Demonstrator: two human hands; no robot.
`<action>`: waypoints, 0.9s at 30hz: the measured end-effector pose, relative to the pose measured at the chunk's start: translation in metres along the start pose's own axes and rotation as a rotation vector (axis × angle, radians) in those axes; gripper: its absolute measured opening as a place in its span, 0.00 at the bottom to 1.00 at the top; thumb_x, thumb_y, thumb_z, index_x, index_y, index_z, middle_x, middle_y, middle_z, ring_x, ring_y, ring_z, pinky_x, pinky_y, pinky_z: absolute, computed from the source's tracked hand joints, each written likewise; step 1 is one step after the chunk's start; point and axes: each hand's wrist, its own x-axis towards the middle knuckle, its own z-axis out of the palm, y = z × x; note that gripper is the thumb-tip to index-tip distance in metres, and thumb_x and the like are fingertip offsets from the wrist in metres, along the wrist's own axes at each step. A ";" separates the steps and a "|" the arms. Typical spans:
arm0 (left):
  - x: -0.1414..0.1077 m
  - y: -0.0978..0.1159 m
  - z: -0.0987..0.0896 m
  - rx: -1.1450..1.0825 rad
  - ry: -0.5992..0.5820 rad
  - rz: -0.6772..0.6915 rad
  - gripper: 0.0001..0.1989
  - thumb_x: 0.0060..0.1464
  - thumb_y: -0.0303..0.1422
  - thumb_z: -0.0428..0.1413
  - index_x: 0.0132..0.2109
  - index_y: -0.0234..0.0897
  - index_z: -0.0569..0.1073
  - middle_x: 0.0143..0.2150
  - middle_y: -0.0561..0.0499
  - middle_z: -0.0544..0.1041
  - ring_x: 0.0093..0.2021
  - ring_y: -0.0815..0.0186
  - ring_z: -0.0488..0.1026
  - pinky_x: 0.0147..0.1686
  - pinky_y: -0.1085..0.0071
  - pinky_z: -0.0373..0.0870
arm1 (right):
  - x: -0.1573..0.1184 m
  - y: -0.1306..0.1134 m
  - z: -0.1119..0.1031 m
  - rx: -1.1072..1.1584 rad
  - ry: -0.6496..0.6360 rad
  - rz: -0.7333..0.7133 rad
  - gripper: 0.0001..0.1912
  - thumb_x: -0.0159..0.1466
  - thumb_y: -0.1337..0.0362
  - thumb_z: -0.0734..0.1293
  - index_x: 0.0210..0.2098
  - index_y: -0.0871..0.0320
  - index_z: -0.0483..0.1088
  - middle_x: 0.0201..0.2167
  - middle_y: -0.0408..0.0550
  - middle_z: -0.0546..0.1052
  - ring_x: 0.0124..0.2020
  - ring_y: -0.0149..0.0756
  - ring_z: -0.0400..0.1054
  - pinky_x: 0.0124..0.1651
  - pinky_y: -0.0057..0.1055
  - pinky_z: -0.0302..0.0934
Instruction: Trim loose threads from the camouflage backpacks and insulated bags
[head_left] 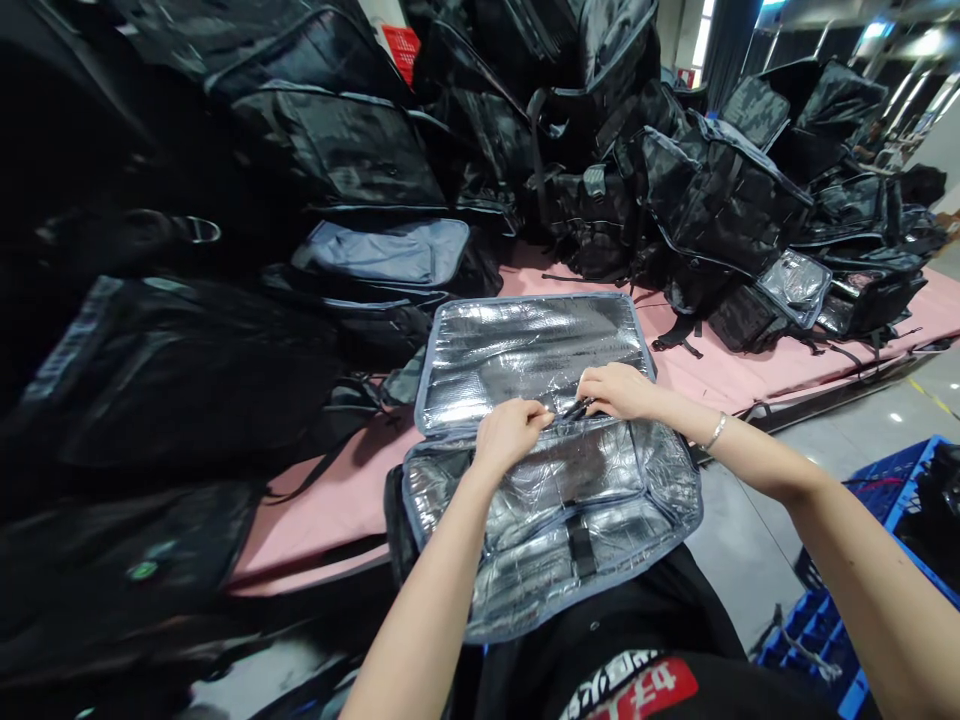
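An insulated bag (562, 470) with a shiny silver foil lining lies opened out in front of me, its lid (525, 345) folded back and grey-blue binding round the edges. My left hand (511, 432) is closed in a pinch on the binding at the seam between lid and body. Close beside it, my right hand (616, 390) is wrapped round a small dark tool that looks like thread snips (576, 410), its tip directed at that seam. The fingers partly hide the tool. A black strap (581, 547) crosses the lining's lower part.
Black and dark camouflage bags (352, 150) are heaped at the left and along the back. The bag rests partly on a pink-covered table (720, 365). Blue plastic crates (885, 490) stand on the floor at right, and a red basket (403, 50) shows behind the heap.
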 end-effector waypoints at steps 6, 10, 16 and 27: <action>-0.002 -0.003 0.001 0.010 0.005 0.035 0.13 0.56 0.37 0.47 0.34 0.41 0.75 0.35 0.50 0.73 0.37 0.63 0.68 0.30 0.72 0.56 | 0.015 0.000 0.004 0.078 -0.001 -0.020 0.07 0.64 0.63 0.63 0.40 0.59 0.68 0.38 0.49 0.71 0.38 0.35 0.65 0.35 0.29 0.50; -0.002 -0.004 0.001 0.008 0.013 0.052 0.13 0.56 0.36 0.47 0.33 0.40 0.75 0.33 0.50 0.72 0.36 0.64 0.68 0.29 0.72 0.55 | 0.017 0.002 0.006 0.070 -0.005 -0.063 0.06 0.65 0.64 0.62 0.38 0.59 0.68 0.35 0.48 0.72 0.35 0.34 0.65 0.33 0.28 0.49; -0.004 -0.007 0.007 0.002 0.099 0.055 0.12 0.56 0.37 0.48 0.35 0.40 0.75 0.33 0.49 0.73 0.37 0.61 0.68 0.30 0.70 0.56 | 0.008 0.006 0.013 0.102 0.104 -0.065 0.06 0.64 0.64 0.63 0.36 0.61 0.68 0.33 0.49 0.71 0.34 0.34 0.64 0.35 0.28 0.53; -0.023 0.004 0.061 -0.143 0.867 0.265 0.08 0.57 0.36 0.52 0.36 0.37 0.73 0.34 0.49 0.75 0.37 0.64 0.69 0.39 0.68 0.60 | -0.025 0.001 0.018 0.381 0.020 0.423 0.13 0.52 0.78 0.63 0.34 0.59 0.71 0.35 0.44 0.73 0.37 0.34 0.66 0.36 0.26 0.55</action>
